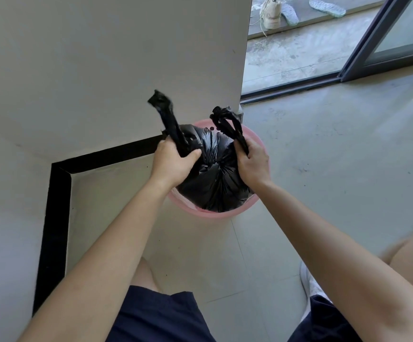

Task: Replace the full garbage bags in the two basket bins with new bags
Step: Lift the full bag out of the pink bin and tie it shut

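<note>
A full black garbage bag (212, 174) sits in a pink basket bin (225, 213) on the floor by a wall corner. Its mouth is gathered into two twisted ends that stick up. My left hand (173, 161) grips the left end low down, near the bag's body. My right hand (252, 164) grips the right end, which loops above my fingers. The bag bulges over the bin's rim and hides most of the inside. Only one bin is in view.
A white wall (101, 58) with a black skirting strip (57, 206) stands left and behind the bin. At the upper right a sliding glass door (378, 43) stands open onto a concrete ledge with a shoe (272, 13) and sandals. My knees are below.
</note>
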`<state>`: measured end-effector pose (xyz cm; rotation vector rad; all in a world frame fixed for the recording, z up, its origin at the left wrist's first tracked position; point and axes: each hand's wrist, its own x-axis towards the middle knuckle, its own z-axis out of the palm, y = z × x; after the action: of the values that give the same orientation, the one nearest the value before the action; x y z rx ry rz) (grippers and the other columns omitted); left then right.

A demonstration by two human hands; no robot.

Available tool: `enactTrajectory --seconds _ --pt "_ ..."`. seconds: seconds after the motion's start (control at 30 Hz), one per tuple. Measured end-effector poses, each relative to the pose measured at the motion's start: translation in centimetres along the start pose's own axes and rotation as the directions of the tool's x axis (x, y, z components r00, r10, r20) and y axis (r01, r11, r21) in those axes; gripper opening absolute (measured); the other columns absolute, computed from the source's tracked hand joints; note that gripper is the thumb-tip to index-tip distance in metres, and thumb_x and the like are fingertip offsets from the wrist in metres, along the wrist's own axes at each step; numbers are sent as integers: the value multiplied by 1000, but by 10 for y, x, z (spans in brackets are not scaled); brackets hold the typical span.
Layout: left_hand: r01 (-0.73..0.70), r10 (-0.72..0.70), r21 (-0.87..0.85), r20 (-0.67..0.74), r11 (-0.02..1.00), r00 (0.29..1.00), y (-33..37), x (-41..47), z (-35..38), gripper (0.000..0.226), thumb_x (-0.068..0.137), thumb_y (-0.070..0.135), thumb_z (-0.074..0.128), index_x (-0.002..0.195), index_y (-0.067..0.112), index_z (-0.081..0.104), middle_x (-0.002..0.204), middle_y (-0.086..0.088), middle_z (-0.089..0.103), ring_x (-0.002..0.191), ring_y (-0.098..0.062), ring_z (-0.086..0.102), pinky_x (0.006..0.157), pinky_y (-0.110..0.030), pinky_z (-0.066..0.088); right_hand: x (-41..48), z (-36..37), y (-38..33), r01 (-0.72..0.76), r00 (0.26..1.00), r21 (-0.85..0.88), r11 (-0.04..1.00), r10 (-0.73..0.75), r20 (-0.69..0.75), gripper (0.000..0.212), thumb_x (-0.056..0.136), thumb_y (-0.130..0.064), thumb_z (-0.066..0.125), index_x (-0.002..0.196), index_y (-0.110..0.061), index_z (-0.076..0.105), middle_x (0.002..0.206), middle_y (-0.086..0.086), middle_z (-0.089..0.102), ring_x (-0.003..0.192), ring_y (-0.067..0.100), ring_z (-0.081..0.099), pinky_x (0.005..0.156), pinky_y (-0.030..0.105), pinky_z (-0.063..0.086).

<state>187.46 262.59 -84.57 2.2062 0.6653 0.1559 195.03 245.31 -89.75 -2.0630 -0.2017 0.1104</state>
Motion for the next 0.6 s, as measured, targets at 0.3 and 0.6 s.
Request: enactTrajectory --seconds 0.3,0.6 --pt "-718 746 209 -128 664 653 25 -24 22 9 89 3 65 84 -4 67 83 -12 59 83 -21 51 76 -25 43 1 -3 -10 -104 940 -455 884 238 246 24 90 -3 45 67 -10 48 66 6 48 75 30 50 64 33 35" --pt "-687 661 -132 -192 715 725 44 -43 38 15 94 3 57 101 -2 69 96 7 68 91 -16 66 91 -13 47 20 11 -10 -26 875 -452 892 239 422 18 88 -1 53 103 -7 60 99 10 61 97 27 61 75 34 50"
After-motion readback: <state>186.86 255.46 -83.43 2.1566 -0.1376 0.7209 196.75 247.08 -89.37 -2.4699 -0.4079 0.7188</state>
